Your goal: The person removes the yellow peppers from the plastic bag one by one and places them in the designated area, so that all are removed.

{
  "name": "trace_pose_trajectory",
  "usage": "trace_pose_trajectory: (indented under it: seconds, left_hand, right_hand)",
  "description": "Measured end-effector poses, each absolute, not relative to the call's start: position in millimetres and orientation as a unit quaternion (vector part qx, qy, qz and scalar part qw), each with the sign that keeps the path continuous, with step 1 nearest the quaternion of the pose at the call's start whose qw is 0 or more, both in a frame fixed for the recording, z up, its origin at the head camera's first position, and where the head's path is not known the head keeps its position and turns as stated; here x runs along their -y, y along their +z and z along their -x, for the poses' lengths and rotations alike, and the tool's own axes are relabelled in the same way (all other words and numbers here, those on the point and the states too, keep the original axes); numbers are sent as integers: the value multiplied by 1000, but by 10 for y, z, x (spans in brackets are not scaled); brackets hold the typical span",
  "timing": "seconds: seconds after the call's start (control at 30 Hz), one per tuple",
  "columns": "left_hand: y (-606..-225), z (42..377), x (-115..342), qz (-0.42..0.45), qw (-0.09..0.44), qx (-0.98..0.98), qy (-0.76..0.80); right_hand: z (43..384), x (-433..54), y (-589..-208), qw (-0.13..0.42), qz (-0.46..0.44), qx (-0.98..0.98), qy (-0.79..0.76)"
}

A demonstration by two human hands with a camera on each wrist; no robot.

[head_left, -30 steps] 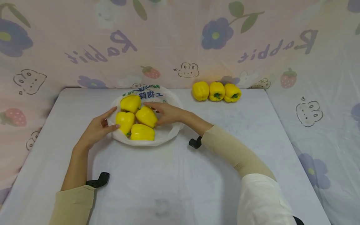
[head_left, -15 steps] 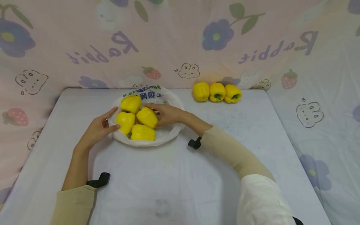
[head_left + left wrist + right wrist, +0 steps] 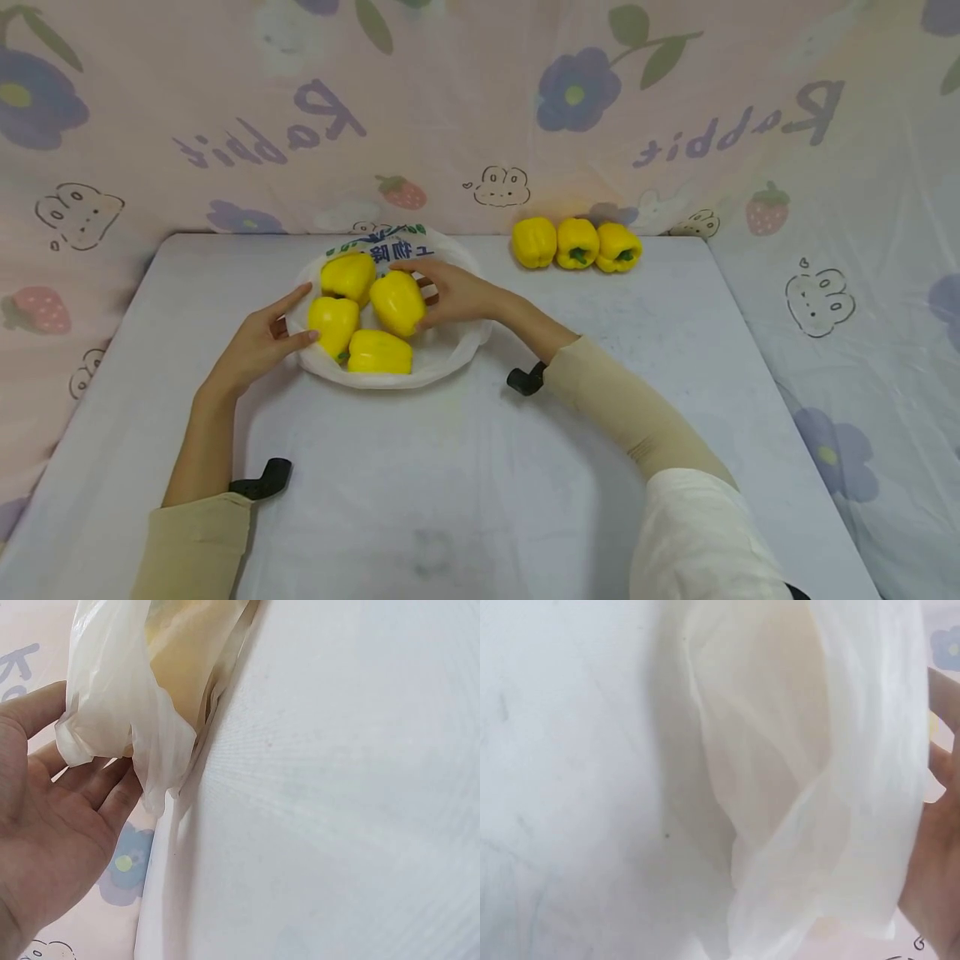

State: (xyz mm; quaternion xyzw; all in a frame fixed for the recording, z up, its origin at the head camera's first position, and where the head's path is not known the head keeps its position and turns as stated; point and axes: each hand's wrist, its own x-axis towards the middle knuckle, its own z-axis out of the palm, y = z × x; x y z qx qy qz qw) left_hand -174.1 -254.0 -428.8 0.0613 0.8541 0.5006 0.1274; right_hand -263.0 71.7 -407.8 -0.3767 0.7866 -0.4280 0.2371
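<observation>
A white plastic bag (image 3: 450,367) with printed writing lies with its mouth spread wide on the table. Inside it are several yellow bell peppers, among them one at the back (image 3: 347,277), one at the left (image 3: 333,325) and one at the front (image 3: 380,352). My left hand (image 3: 258,346) holds the bag's left edge, thumb and fingers spread along it; the left wrist view shows the thin plastic (image 3: 112,697) by the fingers. My right hand (image 3: 461,293) reaches over the bag's right side and grips a yellow bell pepper (image 3: 398,303). The bag's wall covers that pepper in the right wrist view.
Three more yellow bell peppers (image 3: 576,243) sit in a row at the table's back edge, right of the bag. A patterned cloth (image 3: 450,108) hangs behind the white table (image 3: 480,483). Each wrist carries a black camera mount (image 3: 272,479).
The gripped bell pepper has tilted more upright and shifted slightly up and right with my right hand. My left hand has stayed at the bag's edge.
</observation>
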Motion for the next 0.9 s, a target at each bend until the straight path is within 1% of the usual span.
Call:
trace_pose_trajectory:
  seconds: [0.23, 0.5, 0.9]
  left_hand:
    - [-4259, 1745, 2540, -56, 130, -857, 496]
    - [-4282, 1730, 2553, -57, 130, -853, 503]
    - [-4284, 1743, 2543, -56, 130, -854, 501]
  right_hand:
    - [2625, -774, -4021, 210, 360, -792, -446]
    - [2572, -889, -3972, 200, 348, -785, -471]
    - [2550, -1215, -3897, 143, 319, -798, -490]
